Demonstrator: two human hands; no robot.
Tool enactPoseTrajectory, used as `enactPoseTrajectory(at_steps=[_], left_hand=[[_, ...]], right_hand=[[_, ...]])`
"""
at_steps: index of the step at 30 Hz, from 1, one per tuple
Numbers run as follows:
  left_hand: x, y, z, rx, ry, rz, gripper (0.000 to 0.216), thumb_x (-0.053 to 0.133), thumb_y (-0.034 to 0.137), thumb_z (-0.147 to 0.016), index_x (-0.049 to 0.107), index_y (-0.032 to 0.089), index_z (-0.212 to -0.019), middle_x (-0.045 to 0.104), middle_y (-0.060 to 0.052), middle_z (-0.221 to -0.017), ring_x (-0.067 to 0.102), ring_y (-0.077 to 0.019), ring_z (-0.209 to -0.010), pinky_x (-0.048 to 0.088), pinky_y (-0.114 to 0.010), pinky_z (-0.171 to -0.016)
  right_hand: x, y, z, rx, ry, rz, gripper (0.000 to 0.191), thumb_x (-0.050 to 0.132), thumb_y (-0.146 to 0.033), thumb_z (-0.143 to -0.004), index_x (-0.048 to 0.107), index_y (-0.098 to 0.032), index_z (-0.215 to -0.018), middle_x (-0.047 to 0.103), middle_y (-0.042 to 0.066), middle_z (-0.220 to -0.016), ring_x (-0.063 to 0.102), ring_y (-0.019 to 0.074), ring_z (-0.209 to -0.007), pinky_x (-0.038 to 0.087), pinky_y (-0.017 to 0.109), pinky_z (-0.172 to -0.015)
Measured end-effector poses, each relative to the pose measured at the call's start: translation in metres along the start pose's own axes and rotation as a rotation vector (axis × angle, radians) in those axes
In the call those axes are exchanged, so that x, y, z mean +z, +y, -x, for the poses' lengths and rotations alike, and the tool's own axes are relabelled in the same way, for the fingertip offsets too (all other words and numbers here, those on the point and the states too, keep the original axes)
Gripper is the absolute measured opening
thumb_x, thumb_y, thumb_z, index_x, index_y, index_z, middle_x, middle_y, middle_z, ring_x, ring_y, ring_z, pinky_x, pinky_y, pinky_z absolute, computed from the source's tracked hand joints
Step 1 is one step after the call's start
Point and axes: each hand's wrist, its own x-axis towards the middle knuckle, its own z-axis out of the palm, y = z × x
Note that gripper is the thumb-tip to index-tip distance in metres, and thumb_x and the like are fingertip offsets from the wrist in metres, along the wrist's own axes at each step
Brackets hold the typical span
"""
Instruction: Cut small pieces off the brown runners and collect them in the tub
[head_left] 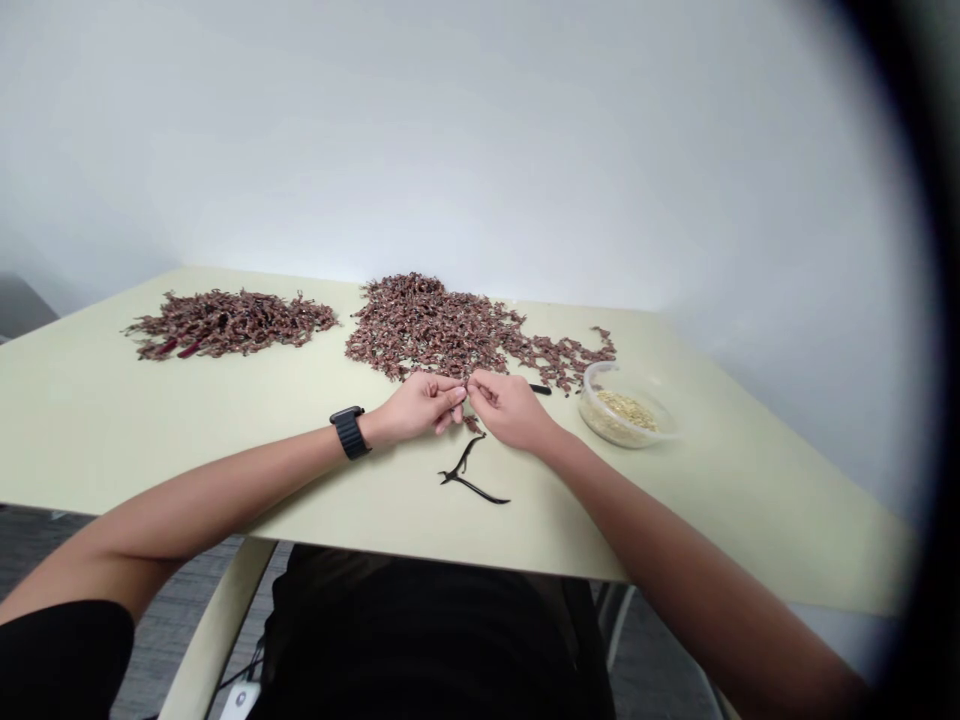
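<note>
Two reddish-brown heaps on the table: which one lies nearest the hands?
The larger middle heap: left hand and right hand meet at its near edge. The smaller heap sits apart, far left.

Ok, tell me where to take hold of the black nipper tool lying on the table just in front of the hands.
Grip the black nipper tool by its two thin handles, which splay open toward the right; the joined head seems to lie at the left. Come down from the right, likely with the right hand, closing the fingers around both handles, since it lies flat.
</note>
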Motion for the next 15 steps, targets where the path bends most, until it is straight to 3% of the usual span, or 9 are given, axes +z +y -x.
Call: enactPoseTrajectory(at_steps=[4,9,12,15], left_hand=[[0.0015,0.0035,0.0015,0.056,0.068,-0.187,0.045,0.048,0.050,-0.102,0.064,0.012,-0.084,0.065,-0.002,-0.070,0.051,-0.0082,-0.051,0.038,-0.021,-0.054],[-0.0015,0.0042,0.0015,0.269,0.137,-0.517,0.029,0.050,0.034,-0.102,0.069,0.013,-0.101,0.070,-0.003,-0.078,0.057,-0.0096,-0.063,0.039,-0.021,-0.064],[-0.0022,0.0060,0.0007,0.196,0.132,-0.441,0.034,0.048,0.038,-0.103,0.069,0.012,-0.094,0.067,-0.003,-0.072,0.055,-0.0090,-0.059,0.039,-0.021,-0.061],[-0.0020,0.0082,0.0002,0.038,0.062,-0.214,0.046,0.047,0.049,-0.103,0.064,0.013,-0.081,0.060,-0.001,-0.062,0.050,-0.0087,-0.051,0.039,-0.021,-0.056]], right_hand=[[0.0056,-0.0020,-0.0025,0.229,-0.002,-0.339,0.024,0.054,-0.032,-0.090,0.048,-0.020,-0.071,0.042,-0.005,-0.058,0.034,0.0092,-0.051,0.025,0.023,-0.049],[0.0039,-0.0049,-0.0080,0.547,-0.186,-0.893,0.019,0.058,-0.033,-0.084,0.047,-0.022,-0.074,0.024,-0.010,-0.057,0.012,0.0079,-0.047,0.010,0.023,-0.042],[0.0037,-0.0051,-0.0071,0.483,-0.175,-0.797,0.021,0.055,-0.037,-0.088,0.047,-0.022,-0.076,0.028,-0.009,-0.056,0.017,0.0082,-0.046,0.016,0.023,-0.043],[0.0048,-0.0026,-0.0031,0.228,-0.054,-0.320,0.026,0.049,-0.037,-0.096,0.047,-0.022,-0.076,0.044,-0.005,-0.058,0.036,0.0102,-0.049,0.029,0.025,-0.052]])
